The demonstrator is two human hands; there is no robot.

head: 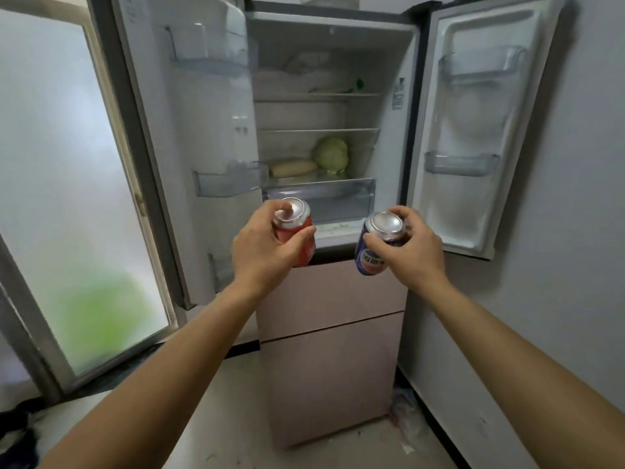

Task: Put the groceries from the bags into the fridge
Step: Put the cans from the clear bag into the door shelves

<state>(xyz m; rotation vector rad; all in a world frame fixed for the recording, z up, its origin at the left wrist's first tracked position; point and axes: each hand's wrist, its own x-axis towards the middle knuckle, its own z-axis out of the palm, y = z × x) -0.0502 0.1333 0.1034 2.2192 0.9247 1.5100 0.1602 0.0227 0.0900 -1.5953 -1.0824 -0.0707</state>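
Observation:
The fridge [333, 38] stands in front of me with both upper doors swung wide open. My left hand [262, 247] grips a red drink can [301, 238], held upright just below the clear crisper drawer [321, 198]. My right hand [411, 247] grips a blue drink can [373, 252], tilted slightly, at the same height. On the lowest shelf lie a green cabbage [331, 155] and a pale long vegetable [292, 167]. White bagged items [304, 76] fill the top shelf.
The left door [189, 130] and right door [480, 130] carry clear bins [226, 184] with nothing visible inside. Pink drawer fronts [331, 299] close the lower fridge. A frosted glass door [67, 198] stands at the left. A crumpled plastic bag [404, 414] lies on the floor by the right wall.

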